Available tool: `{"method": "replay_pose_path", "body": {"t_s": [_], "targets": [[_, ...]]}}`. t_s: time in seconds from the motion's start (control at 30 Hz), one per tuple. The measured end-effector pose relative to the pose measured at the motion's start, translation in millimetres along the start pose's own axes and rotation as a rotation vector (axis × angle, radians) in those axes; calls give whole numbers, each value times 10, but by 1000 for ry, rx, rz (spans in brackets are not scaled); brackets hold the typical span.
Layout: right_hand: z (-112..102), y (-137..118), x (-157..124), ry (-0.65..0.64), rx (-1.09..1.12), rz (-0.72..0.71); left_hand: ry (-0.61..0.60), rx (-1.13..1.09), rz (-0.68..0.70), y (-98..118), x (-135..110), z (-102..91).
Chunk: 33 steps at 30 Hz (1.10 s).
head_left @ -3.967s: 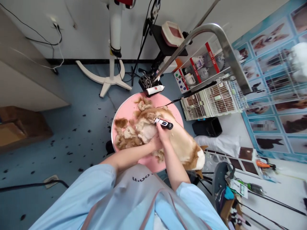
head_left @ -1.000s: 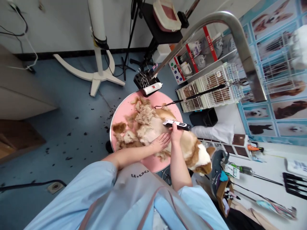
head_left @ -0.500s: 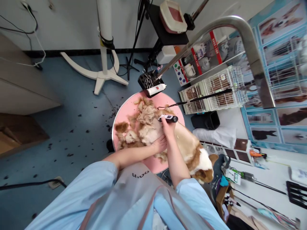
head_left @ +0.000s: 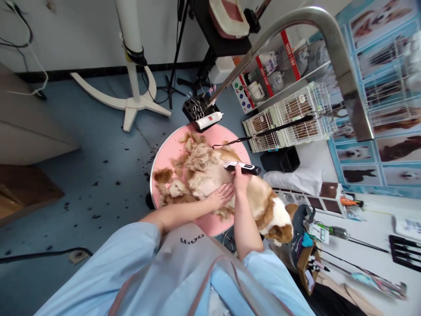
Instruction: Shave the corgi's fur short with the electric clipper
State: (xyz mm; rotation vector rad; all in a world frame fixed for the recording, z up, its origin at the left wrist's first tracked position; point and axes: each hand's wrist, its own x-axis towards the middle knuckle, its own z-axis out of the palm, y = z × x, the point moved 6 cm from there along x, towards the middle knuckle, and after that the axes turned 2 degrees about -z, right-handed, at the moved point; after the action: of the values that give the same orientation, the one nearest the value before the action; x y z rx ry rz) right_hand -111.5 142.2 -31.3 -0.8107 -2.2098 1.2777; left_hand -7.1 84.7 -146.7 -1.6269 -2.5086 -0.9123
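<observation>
A tan and white dog (head_left: 259, 206) lies on a round pink grooming table (head_left: 171, 149), its head hanging off the near right edge. My right hand (head_left: 241, 177) grips a black and white hair clipper (head_left: 241, 167) held against the dog's back. My left hand (head_left: 222, 195) lies flat with fingers spread on the shaved flank. Loose clumps of cut fur (head_left: 184, 175) cover the table's left and middle.
A steel grooming arm (head_left: 329, 48) arches over the table, a black leash (head_left: 263, 134) hanging from it. A white tube (head_left: 210, 119) and a black tool holder (head_left: 197, 109) sit at the far edge. Wire cages (head_left: 289, 120) stand right, a white stand (head_left: 131, 87) behind.
My right hand has drawn the clipper back toward the right along the dog's back. My left hand has opened flatter on the flank. The view has shifted slightly.
</observation>
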Motion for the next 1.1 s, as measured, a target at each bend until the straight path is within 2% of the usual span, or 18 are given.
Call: {"method": "replay_pose_path", "body": {"t_s": [0.43,0.67,0.77,0.87,0.93,1.0,1.1], "targets": [[521,-15,138,-167,-100,61,-138,-321,-59,-43,54,-90],[903,37,131,-287,-25,89,-133,-314,-84,-72,70,-23],[749,41,98,-281,28,109,-118,-278,-62,-42,41,-15],[340,-15,67,-114,19,51,-93,-241,-42,-6,-20,-38],[156,-38,24,-63,-25,28,-88,-220,-38,11,-40,-55],[140,-32,-24,-95,-69,28,-100,-202,-44,18,-17,-74],[351,16,-74,-186,-120,34,-134,-172,-87,-7,99,-131]]}}
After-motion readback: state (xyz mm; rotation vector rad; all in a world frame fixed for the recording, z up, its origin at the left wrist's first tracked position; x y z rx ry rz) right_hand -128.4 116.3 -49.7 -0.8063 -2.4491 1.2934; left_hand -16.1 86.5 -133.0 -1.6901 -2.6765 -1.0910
